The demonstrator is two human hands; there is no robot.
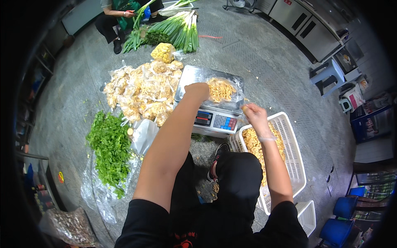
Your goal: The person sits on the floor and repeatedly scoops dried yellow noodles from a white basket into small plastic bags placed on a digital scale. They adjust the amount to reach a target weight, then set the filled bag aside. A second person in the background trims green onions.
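A clear plastic bag of yellowish strip-like food pieces (220, 89) lies on the steel pan of a digital scale (189, 77). My left hand (198, 90) is at the bag's left side, its fingers mostly hidden, so its grip cannot be told. Over the scale's lower right corner is my right hand (256, 116), in a thin clear glove, fingers curled together; a small yellowish piece seems to be at the fingertips. Below it stands a white plastic basket (296, 167) holding more of the same pieces. Left of the scale is a heap of filled, knotted bags (145, 86).
Leafy greens (108, 152) lie on plastic sheeting at the left. Ahead, a person (119, 15) sits holding scallions beside a pile of scallions (173, 31). A bag of yellow pieces (162, 52) tops the heap. A blue-grey stool (330, 74) and a smaller white basket (307, 217) stand right.
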